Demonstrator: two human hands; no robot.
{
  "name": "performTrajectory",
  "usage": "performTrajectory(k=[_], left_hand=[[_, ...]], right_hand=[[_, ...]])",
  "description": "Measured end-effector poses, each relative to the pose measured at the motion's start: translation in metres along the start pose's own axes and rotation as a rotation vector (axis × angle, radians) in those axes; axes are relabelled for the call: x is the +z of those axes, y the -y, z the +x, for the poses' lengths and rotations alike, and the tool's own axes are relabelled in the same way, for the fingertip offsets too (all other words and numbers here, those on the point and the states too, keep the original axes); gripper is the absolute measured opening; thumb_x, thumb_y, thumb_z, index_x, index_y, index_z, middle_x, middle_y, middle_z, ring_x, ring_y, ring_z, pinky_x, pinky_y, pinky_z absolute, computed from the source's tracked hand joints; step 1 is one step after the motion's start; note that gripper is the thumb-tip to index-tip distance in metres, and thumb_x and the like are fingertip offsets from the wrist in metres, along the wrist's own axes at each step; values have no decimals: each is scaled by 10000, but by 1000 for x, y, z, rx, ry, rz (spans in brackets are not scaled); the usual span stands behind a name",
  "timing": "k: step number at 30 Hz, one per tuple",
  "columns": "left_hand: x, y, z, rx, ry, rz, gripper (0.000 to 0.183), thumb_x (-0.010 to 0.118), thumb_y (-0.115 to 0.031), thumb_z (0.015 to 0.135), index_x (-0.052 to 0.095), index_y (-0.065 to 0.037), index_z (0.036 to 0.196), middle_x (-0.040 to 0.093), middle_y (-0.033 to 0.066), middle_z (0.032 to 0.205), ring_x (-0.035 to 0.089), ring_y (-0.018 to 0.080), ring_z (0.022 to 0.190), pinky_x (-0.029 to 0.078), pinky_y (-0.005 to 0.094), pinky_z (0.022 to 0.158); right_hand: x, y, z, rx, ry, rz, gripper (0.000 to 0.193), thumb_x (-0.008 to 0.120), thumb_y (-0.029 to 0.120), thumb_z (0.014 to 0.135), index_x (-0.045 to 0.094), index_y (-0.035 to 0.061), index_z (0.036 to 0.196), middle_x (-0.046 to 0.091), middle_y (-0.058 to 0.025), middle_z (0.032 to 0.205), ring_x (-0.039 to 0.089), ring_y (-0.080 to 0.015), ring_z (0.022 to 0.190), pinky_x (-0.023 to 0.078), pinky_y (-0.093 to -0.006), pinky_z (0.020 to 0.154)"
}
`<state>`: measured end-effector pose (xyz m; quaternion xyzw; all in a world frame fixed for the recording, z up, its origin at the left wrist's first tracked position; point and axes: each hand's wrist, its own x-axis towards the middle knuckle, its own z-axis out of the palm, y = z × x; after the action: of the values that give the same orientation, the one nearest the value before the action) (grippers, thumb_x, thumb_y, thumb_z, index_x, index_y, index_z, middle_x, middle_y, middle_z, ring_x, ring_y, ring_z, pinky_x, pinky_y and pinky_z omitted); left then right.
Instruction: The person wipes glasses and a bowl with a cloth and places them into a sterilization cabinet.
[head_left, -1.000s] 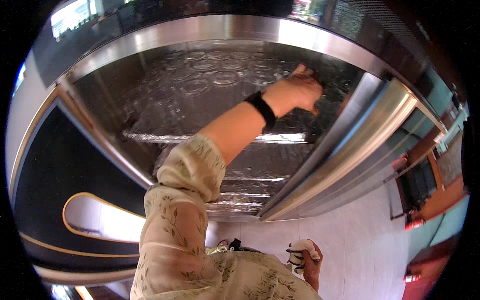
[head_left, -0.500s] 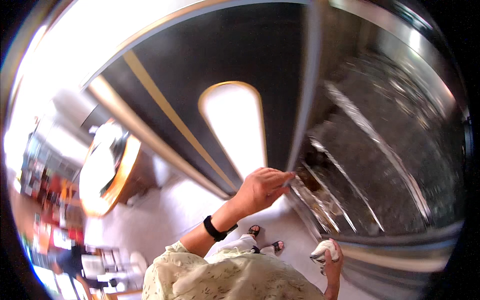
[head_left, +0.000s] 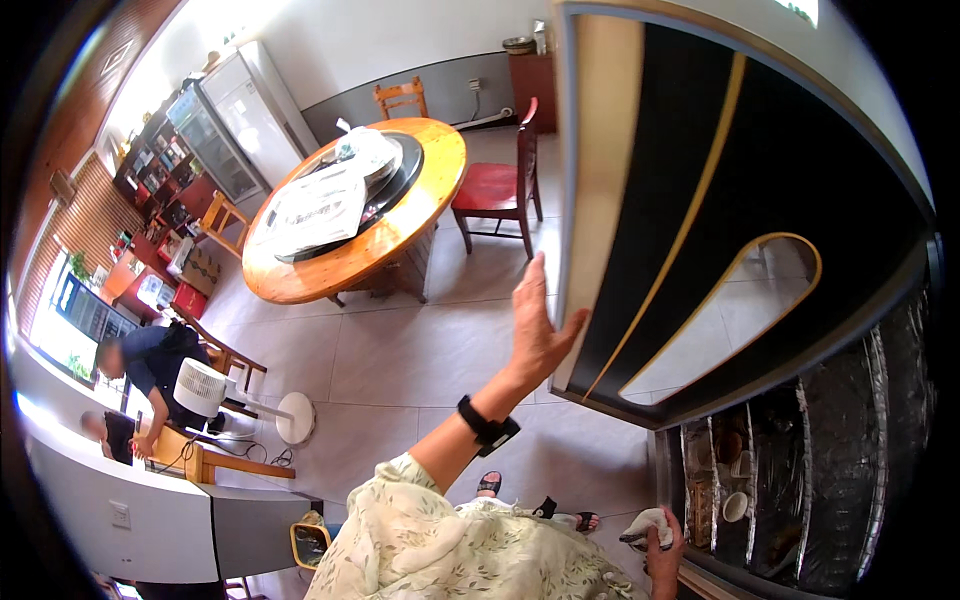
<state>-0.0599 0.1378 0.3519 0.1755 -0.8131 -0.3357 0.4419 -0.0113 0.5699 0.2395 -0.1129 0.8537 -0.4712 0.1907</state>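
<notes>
My left hand [head_left: 540, 328], with a black band [head_left: 488, 425] on its wrist, is raised with fingers stretched out and thumb apart. It is beside the pale edge of a dark cabinet door [head_left: 690, 110] with gold trim and a mirror-like inset; whether the thumb touches the door cannot be told. Lower down, my right hand [head_left: 668, 548] grips a crumpled white cloth [head_left: 648, 524] with dark markings. Beyond the door, the open cabinet [head_left: 830, 470] shows dark, foil-like shelves with shiny edges. A white cup [head_left: 735, 507] stands on one of them.
A round wooden table [head_left: 430, 215] bears papers and a plastic bag. A red chair [head_left: 492, 195] is beside it. A white fan [head_left: 205, 388] stands on the left, near a person in dark clothes [head_left: 165, 365] bending over a small table [head_left: 200, 460]; another person is partly visible.
The view has swung left, bringing the table and room in. My left hand has moved from the door's cabinet side to its outer edge, its fingers opening. The cloth stays in my right hand.
</notes>
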Motion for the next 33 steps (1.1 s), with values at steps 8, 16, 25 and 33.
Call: performTrajectory(k=[8,16,25,33], left_hand=[[1,58,52,-27,235,-236,1241,814,-473,659,16,15,1475,171,261,1492,174,383,1378,161,433,1138],[59,130,84,-37,698,-728,821,738,-330,780,259,9,1354,285,160,1361,287,257,1237,265,339,1035],[50,99,56,95,381,-499,444,634,-258,911,464,18,1214,553,110,1036,524,185,926,422,291,864],[-3,28,-76,6,320,-718,484,639,-57,880,399,-34,1301,554,133,1163,561,200,1023,486,309,863]], right_hand=[[123,59,-40,164,84,29,393,628,36,842,547,-6,1224,633,-168,1092,614,-240,1011,474,-347,870],[150,91,-87,69,-16,-39,466,649,100,821,531,51,1268,628,-181,1143,615,-295,1048,480,-363,882],[137,46,-128,15,-60,-142,422,623,166,841,541,114,1251,633,-174,1092,615,-355,971,492,-421,811],[121,28,-131,90,-3,-218,431,619,239,855,539,92,1252,649,-176,1037,626,-357,913,492,-436,776]])
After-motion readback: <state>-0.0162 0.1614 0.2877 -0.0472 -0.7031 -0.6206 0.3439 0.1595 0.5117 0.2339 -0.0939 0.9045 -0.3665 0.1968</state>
